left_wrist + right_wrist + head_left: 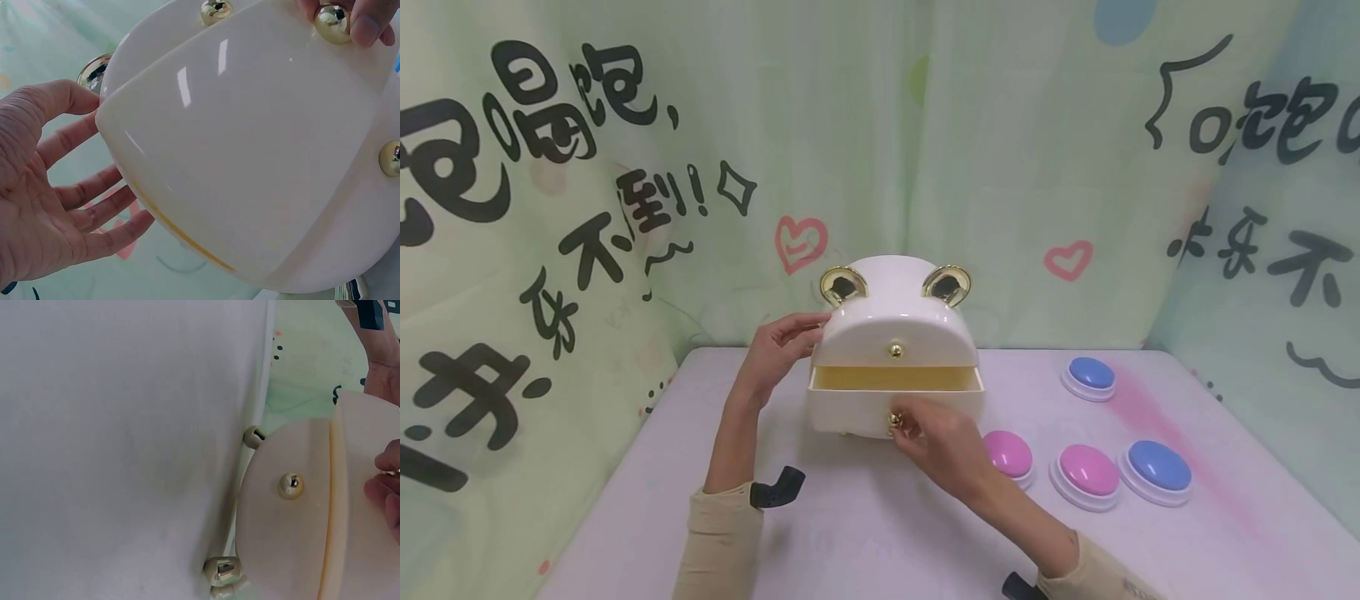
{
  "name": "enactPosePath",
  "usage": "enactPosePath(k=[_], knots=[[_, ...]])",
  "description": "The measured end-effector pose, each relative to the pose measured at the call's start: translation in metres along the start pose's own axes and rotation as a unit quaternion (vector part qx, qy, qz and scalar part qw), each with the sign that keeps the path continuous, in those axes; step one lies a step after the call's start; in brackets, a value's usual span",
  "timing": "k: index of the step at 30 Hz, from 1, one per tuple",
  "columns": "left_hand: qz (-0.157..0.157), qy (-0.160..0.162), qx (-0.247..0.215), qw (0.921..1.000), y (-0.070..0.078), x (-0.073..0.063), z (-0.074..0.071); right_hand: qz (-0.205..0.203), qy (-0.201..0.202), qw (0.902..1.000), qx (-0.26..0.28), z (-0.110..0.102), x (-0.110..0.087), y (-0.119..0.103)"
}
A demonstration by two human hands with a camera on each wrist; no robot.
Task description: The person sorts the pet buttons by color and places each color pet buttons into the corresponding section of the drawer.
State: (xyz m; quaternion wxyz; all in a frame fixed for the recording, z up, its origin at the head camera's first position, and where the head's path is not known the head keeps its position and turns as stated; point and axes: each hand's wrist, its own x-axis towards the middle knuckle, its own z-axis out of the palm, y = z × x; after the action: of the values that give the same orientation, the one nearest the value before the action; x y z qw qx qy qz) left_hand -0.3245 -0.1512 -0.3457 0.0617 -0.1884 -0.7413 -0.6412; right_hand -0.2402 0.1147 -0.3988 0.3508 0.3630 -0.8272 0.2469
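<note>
A white, glossy box (891,287) with a rounded top and two gold-rimmed ears (844,286) stands on the table. One of its drawers (842,412) is pulled out, showing a yellowish inside. My right hand (943,446) pinches the gold knob (333,25) on that drawer's front. Another gold knob (896,351) sits on the rounded panel above. My left hand (781,350) is at the box's left side, fingers spread and fairly straight, fingertips right at its edge in the left wrist view.
To the right of the box are two pink push buttons (1088,472) and two blue ones (1160,467) on white bases. The pale table (865,533) ends at a printed green curtain (1000,167) behind and at the sides.
</note>
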Motion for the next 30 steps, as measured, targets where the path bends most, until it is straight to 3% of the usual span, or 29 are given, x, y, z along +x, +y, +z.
enactPosePath(k=[30], knots=[[0.010,0.000,0.002,0.9999,-0.002,0.000,0.000,-0.069,0.036,0.9970,0.004,-0.015,-0.021,-0.024]])
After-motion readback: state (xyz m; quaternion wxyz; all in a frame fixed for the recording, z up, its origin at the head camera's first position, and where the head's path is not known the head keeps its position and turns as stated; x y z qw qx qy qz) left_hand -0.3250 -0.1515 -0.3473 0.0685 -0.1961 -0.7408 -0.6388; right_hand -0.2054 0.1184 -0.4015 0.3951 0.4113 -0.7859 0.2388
